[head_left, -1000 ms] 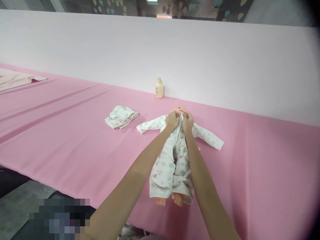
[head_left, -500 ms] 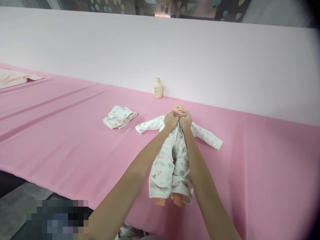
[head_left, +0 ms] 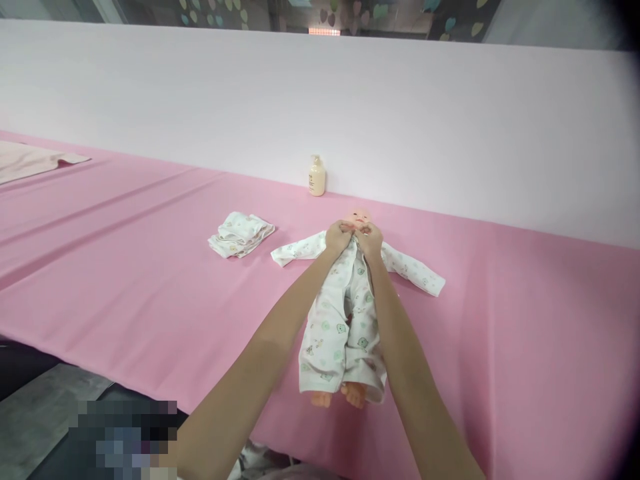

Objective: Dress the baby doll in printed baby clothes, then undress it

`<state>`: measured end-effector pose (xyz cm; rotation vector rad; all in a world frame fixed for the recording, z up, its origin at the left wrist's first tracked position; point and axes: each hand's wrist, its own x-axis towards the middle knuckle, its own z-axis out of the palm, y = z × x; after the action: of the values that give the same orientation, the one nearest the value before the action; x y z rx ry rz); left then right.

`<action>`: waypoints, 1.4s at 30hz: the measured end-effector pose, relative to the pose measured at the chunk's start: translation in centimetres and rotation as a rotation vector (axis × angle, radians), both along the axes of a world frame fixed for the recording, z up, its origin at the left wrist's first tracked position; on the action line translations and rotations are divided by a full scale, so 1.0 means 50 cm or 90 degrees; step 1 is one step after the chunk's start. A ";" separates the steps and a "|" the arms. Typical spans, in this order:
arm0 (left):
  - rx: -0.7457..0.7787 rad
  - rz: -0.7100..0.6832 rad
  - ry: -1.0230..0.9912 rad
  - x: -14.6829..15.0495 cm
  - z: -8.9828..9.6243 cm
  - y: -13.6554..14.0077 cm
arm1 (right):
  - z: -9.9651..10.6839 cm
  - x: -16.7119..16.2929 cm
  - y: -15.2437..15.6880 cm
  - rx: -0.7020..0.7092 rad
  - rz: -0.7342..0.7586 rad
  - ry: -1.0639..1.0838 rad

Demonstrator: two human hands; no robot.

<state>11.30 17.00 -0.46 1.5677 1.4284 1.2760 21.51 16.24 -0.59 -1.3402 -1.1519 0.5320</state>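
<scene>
A baby doll (head_left: 359, 215) lies on its back, head toward the wall, its bare feet toward me. It wears a white printed romper (head_left: 327, 333) with long sleeves spread to both sides and an open gap between the legs. My left hand (head_left: 339, 237) and my right hand (head_left: 369, 239) are side by side at the neckline, just under the doll's chin. The fingers of both are pinched on the collar edges. My hands cover the collar, so any fastener there is hidden.
Left of the doll lies a folded stack of white printed cloth (head_left: 241, 235). A cream pump bottle (head_left: 317, 177) stands against the white wall (head_left: 200, 100). A pale cloth (head_left: 35, 160) lies at the far left of the pink padded surface (head_left: 125, 287), whose front edge is near me.
Both hands stay at the collar, with small shifts of the fingers. The doll and the cloth stack lie as before; the view has tilted slightly.
</scene>
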 end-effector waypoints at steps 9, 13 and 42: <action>0.025 -0.029 -0.053 -0.002 -0.010 0.009 | -0.007 0.012 -0.015 -0.018 -0.001 0.052; 0.058 -0.042 -0.046 -0.005 -0.002 -0.018 | 0.000 0.005 -0.056 -0.009 0.032 0.034; 0.157 -0.149 -0.078 -0.046 0.003 -0.096 | 0.038 0.016 -0.130 0.010 0.068 -0.026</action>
<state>8.99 12.18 -0.31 1.7263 1.0088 1.4195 22.32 9.75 1.32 -1.2856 -1.2641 0.5733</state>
